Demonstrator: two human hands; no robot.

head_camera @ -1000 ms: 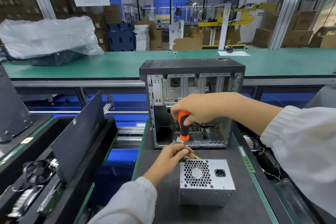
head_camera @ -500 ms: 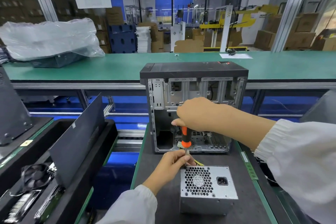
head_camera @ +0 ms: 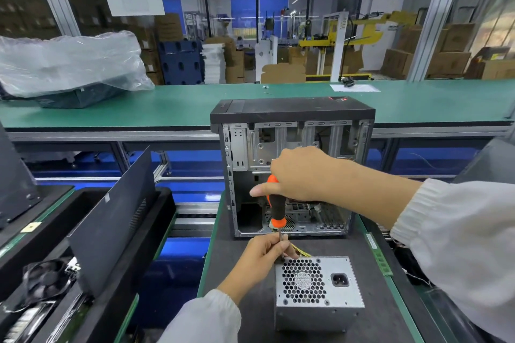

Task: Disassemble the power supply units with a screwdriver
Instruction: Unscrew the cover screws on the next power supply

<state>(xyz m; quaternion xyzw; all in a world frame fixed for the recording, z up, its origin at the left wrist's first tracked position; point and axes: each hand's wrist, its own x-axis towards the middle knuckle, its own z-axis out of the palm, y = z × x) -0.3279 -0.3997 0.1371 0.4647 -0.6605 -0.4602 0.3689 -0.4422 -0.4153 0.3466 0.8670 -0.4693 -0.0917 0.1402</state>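
A silver power supply unit (head_camera: 317, 291) with a honeycomb fan grille and a power socket stands on the dark mat near me. An orange-and-black screwdriver (head_camera: 276, 211) stands almost upright over its top left corner. My right hand (head_camera: 301, 175) grips the handle from above. My left hand (head_camera: 264, 253) pinches the metal shaft just above the unit's corner. Yellow wires (head_camera: 299, 250) run out behind the unit.
An open computer case (head_camera: 292, 167) stands right behind the unit. A black side panel (head_camera: 111, 220) leans in a tray at the left, beside a fan (head_camera: 47, 278). A green memory stick (head_camera: 377, 253) lies at the mat's right edge. A plastic-wrapped box (head_camera: 69, 69) sits on the far bench.
The right hand has shifted its grip on the screwdriver handle, with more of the handle showing below it now. The left hand stays on the shaft at the unit's corner.
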